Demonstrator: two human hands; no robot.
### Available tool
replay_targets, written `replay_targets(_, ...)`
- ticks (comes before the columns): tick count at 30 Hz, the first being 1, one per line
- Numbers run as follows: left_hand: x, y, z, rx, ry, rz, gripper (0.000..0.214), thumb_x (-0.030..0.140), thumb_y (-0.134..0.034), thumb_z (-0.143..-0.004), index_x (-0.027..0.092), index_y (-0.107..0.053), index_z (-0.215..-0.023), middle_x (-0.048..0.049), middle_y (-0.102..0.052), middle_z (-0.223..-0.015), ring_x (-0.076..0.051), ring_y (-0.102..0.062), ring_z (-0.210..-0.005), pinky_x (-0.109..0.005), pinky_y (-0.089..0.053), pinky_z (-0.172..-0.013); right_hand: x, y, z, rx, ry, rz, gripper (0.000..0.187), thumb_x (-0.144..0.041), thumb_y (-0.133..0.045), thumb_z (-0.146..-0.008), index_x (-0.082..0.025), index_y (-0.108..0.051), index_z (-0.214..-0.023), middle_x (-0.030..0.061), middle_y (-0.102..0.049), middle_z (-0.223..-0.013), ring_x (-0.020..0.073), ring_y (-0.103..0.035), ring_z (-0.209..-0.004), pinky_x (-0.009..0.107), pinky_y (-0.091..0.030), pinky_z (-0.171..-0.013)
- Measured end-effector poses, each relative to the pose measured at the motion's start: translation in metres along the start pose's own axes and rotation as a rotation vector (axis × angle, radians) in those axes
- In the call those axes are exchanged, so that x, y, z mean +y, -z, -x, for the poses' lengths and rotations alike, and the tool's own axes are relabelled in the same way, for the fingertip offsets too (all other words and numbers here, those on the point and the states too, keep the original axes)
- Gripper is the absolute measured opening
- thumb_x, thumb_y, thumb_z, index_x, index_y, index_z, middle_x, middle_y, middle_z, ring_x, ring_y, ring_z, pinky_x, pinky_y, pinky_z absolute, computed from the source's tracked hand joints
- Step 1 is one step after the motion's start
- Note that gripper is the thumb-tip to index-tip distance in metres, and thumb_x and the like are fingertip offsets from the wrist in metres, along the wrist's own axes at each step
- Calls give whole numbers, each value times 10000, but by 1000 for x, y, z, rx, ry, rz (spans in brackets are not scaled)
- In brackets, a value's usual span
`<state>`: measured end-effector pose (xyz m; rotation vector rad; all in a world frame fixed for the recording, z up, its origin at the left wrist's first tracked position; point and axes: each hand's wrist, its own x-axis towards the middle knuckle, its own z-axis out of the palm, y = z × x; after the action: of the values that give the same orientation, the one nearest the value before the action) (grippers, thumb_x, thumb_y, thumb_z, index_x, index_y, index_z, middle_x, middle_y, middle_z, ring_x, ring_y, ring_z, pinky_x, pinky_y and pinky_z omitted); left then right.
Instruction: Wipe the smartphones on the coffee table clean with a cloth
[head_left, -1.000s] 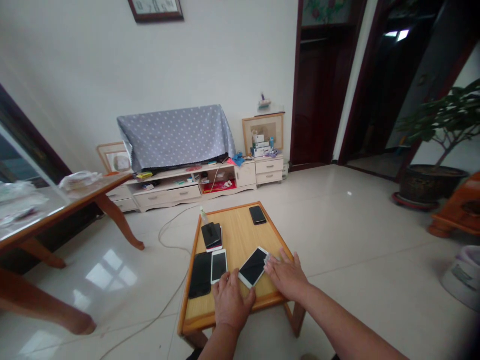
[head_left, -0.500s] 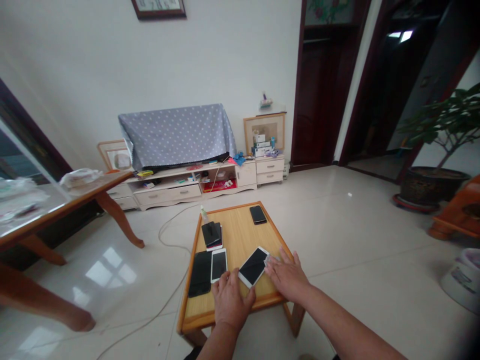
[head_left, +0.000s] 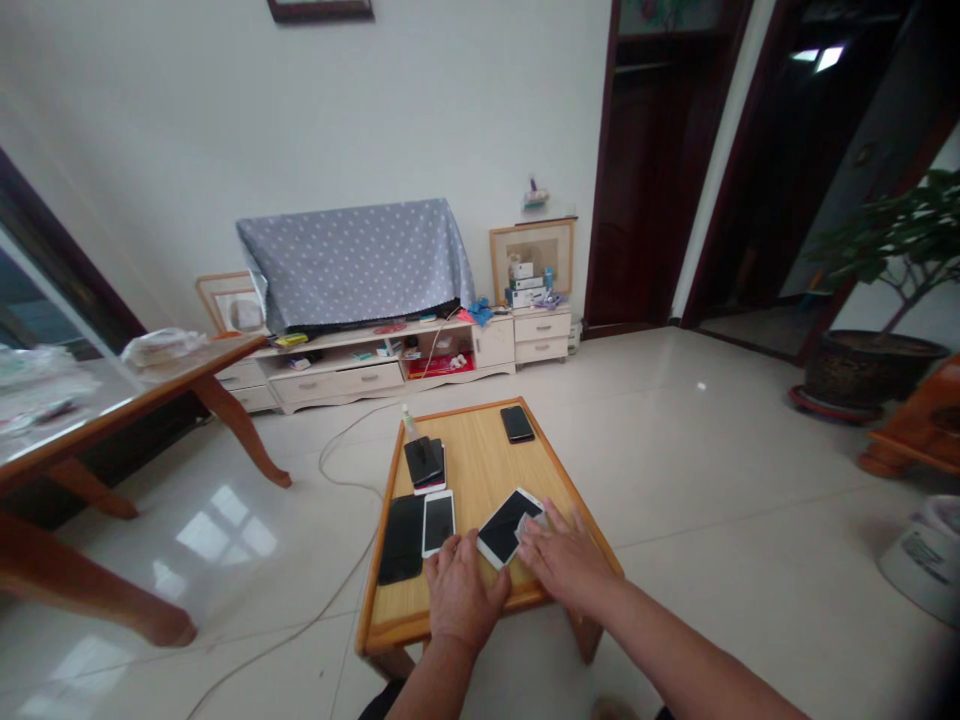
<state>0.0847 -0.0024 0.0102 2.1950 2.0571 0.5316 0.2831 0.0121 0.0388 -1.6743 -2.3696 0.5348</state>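
A white-framed phone [head_left: 510, 528] with a dark screen lies slantwise on the small wooden table near its front edge. My left hand [head_left: 463, 592] grips its near left corner, thumb and fingers against the edges. On the screen's right part my right hand [head_left: 566, 560] presses a crumpled pale wipe [head_left: 529, 524], mostly covered by the fingers. Left of these, a smaller white phone [head_left: 439, 523] lies beside a larger black tablet-like device [head_left: 402, 540]. Behind them is a stack of dark phones [head_left: 424, 462]. Another black phone [head_left: 517, 424] lies at the far right corner.
A small clear bottle [head_left: 409, 422] stands at the table's [head_left: 480, 440] far left corner. A cable [head_left: 322, 600] runs over the floor at left. Beyond are a larger wooden table [head_left: 217, 360], a low white cabinet [head_left: 337, 385], a potted plant [head_left: 862, 370] and a bucket [head_left: 926, 560].
My right hand has slid the wipe a little left and nearer across the screen. My left hand keeps its hold on the phone's corner. The view has shifted slightly.
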Motion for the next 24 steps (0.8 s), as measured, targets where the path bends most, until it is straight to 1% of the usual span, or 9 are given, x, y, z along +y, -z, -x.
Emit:
replay_targets(2,-2,-3,0,4,-1,-1,627,442,-582,-817,177,-501,-1379,-115,-615,-1330,-282,-427,-1333,-417,-216,-1109,-16,-6,8,-30,91,-29,610,-551,-144,-1018,-312,-590,-1360,-5,-461,-1524,282,-40,-1525,575,63,-1187)
replay_targets(4,-4,-5,1,11,-11,-4,635,426,-590,-807,175,-497,-1383,-116,-616,-1327,-282,-431,-1331,-416,-223,-1106,-24,-8,11,-51,144,-49,607,-544,-141,-1020,-315,-601,-1345,-4,-468,-1519,270,-54,-1525,560,64,-1191)
replay_targets(6,-5,-7,1,28,-24,-8,638,437,-585,-810,176,-495,-1385,-121,-619,-1318,-289,-431,-1331,-421,-225,-1107,-22,-5,9,-54,133,-51,610,-541,-133,-1022,-317,-601,-1343,-2,-478,-1512,269,-69,-1524,564,60,-1190)
replay_targets(9,-5,-8,1,53,-26,-8,649,465,-584,-807,174,-498,-1380,-125,-622,-1306,-299,-429,-1332,-429,-220,-1112,-10,4,2,-44,49,-28,628,-560,-130,-1016,-307,-602,-1344,14,-481,-1510,288,-75,-1522,594,35,-1182)
replay_targets(11,-5,-7,1,53,-24,-2,659,463,-592,-794,166,-498,-1374,-125,-621,-1305,-298,-427,-1332,-433,-211,-1117,-6,6,0,-45,34,-21,638,-578,-135,-1011,-302,-610,-1334,20,-477,-1512,302,-76,-1520,613,25,-1175)
replay_targets(14,-6,-7,1,25,-15,7,675,433,-590,-785,157,-474,-1390,-129,-602,-1339,-291,-414,-1342,-437,-191,-1129,-12,1,4,-73,105,-49,636,-587,-138,-1011,-314,-624,-1316,7,-479,-1511,305,-95,-1518,609,36,-1177)
replay_targets(16,-8,-8,0,0,-2,9,693,357,-598,-757,160,-453,-1405,-129,-585,-1367,-286,-401,-1353,-430,-188,-1129,-22,-4,6,-87,154,-71,645,-592,-135,-1011,-305,-622,-1322,11,-485,-1506,300,-124,-1514,588,50,-1185)
replay_targets(19,-11,-11,0,1,-9,16,703,270,-579,-735,166,-438,-1416,-128,-581,-1372,-278,-402,-1355,-415,-204,-1116,-35,-11,0,-89,172,-81,656,-586,-120,-1014,-288,-586,-1368,24,-493,-1500,293,-148,-1510,574,73,-1188)
replay_targets(24,-14,-15,-1,37,-21,17,631,309,-532,-816,166,-429,-1422,-129,-596,-1352,-271,-439,-1320,-409,-227,-1094,-45,-14,-16,-72,167,-80,623,-599,-179,-1008,-292,-453,-1476,33,-446,-1534,303,-129,-1512,603,66,-1179)
